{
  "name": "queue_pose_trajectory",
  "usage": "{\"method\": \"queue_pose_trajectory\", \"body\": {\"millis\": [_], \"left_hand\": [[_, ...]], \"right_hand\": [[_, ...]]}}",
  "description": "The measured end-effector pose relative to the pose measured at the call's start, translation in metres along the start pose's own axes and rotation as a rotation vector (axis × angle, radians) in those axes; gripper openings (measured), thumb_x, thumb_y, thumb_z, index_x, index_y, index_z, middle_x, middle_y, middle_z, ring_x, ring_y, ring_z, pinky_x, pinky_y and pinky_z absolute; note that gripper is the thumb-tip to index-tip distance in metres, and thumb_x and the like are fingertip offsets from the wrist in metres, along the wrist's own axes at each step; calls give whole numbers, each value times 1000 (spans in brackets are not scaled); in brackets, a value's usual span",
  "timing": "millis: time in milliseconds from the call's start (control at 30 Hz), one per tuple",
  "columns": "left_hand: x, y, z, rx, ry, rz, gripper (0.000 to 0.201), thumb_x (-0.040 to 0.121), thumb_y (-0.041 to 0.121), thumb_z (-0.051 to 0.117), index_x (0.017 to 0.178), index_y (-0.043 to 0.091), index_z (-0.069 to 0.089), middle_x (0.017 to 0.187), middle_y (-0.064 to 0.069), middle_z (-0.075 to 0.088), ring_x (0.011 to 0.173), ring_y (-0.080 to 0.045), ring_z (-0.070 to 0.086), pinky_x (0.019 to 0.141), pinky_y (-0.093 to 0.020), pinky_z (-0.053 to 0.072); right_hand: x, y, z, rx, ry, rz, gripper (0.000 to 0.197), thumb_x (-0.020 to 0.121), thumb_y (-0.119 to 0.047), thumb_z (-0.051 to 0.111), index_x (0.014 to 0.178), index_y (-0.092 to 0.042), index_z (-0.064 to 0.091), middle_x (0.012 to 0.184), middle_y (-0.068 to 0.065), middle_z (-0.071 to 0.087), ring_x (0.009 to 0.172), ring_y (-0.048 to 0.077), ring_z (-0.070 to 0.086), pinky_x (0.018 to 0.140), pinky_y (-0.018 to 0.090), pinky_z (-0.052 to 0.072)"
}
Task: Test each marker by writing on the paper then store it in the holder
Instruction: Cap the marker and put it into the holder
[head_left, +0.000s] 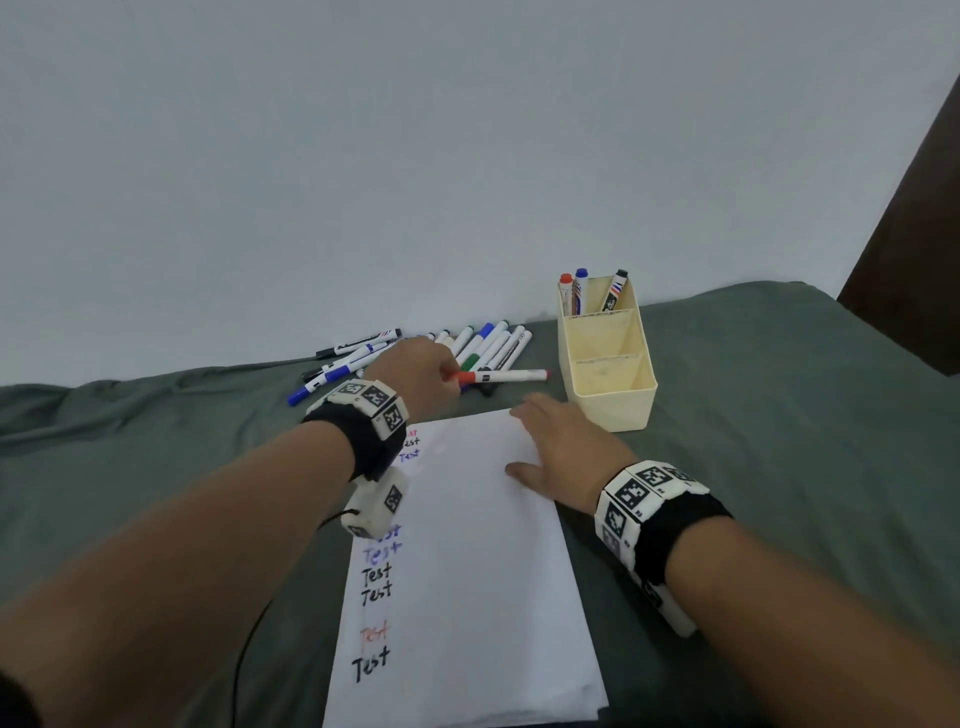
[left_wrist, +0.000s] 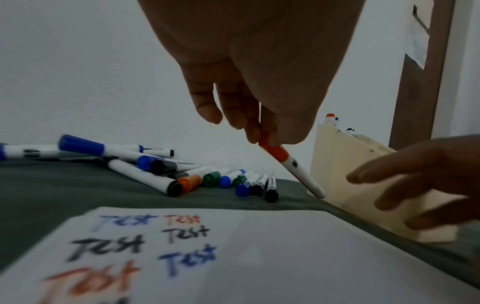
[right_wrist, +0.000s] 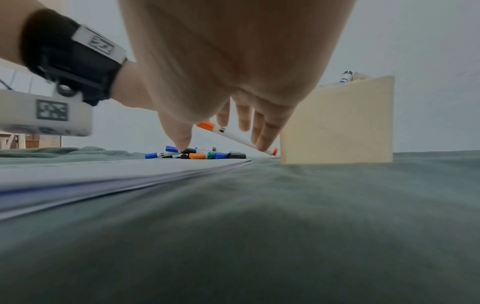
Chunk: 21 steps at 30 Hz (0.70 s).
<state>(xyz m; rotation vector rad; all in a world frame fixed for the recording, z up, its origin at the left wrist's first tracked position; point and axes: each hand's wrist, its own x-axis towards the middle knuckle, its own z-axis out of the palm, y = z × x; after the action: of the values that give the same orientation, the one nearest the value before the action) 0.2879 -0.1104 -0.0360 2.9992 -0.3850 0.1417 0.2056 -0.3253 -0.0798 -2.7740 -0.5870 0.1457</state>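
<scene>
My left hand (head_left: 423, 371) pinches the capped end of an orange-red marker (head_left: 501, 375), lifted over the pile and slanting toward the holder; the marker (left_wrist: 291, 166) shows in the left wrist view too. My right hand (head_left: 563, 447) lies flat with straight fingers on the top right corner of the white paper (head_left: 467, 571), which carries several "Test" words down its left side. The cream holder (head_left: 608, 364) has three compartments; three markers (head_left: 582, 291) stand in the far one. A pile of markers (head_left: 467, 348) lies behind the paper.
A grey-green cloth (head_left: 779, 415) covers the surface. A pale wall rises right behind the markers. A dark brown post (head_left: 914, 234) stands at the far right. A thin black cable (head_left: 249, 639) runs under my left forearm.
</scene>
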Motion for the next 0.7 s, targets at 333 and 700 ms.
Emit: {"method": "queue_pose_trajectory", "body": {"millis": [333, 700], "left_hand": [[-78, -4, -23, -188, 76, 293, 12, 82, 24, 68, 93, 29, 69, 85, 16, 54, 78, -5, 49, 68, -17, 39], [-73, 36, -11, 161, -175, 241, 23, 102, 45, 37, 98, 27, 50, 81, 2, 56, 76, -20, 56, 62, -33, 41]], "right_hand": [[-2, -10, -7, -47, 38, 19, 37, 106, -32, 43, 142, -23, 48, 127, 6, 62, 114, 27, 57, 92, 39, 49], [-10, -18, -18, 20, 39, -21, 27, 106, -30, 47, 127, -18, 59, 116, 6, 65, 101, 24, 60, 87, 37, 47]]}}
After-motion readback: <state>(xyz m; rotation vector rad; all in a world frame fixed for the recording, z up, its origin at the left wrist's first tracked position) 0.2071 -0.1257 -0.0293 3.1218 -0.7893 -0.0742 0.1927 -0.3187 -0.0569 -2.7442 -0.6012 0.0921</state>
